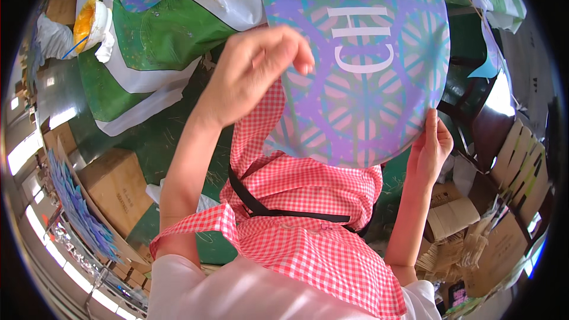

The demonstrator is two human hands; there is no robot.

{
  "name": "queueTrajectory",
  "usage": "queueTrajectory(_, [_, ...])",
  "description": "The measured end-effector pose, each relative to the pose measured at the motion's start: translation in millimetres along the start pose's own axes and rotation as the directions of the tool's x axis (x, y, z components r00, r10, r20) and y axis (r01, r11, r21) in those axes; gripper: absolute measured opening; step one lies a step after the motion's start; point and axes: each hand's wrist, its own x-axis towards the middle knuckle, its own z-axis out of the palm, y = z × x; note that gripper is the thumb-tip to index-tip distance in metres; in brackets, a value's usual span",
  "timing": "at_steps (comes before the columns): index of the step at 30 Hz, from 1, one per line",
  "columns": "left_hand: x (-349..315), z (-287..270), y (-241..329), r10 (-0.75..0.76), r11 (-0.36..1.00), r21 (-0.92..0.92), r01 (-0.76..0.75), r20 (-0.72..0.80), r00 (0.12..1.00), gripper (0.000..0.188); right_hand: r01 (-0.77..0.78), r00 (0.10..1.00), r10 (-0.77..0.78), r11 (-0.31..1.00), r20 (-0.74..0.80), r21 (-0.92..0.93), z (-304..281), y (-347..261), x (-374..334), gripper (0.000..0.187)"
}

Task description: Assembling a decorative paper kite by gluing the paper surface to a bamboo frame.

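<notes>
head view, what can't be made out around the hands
All in the head view:
Patterned sheet: far end cut off by the top edge.
Left hand: its curl hides most of the palm; any grip is unclear.
Right hand: the sheet hides any fingertips beneath.

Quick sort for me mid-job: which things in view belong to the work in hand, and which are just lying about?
In the work:
- patterned purple-and-teal panel
- right hand, pinching the panel's right edge
- left hand, curled by its left edge; grip unclear

Apparently lying about:
- green-and-white sheet
- cardboard box
- white tub, orange inside; its use unclear
</notes>
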Motion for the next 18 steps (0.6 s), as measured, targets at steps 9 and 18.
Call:
queueTrajectory(9, [-64, 37, -2, -0.047, 0.995, -0.086, 0.051, 0.044, 0.998, 0.034, -0.034, 0.993, 0.028, 0.998, 0.111, 0.055, -19, 9, 9, 0.023])
queueTrajectory(18, [-98, 77, 1, -0.145, 0.967, -0.190, 0.168, 0.128, 0.981, 0.026, -0.054, 0.998, 0.052, 0.996, 0.024, 0.066, 4, 1, 2, 0.023])
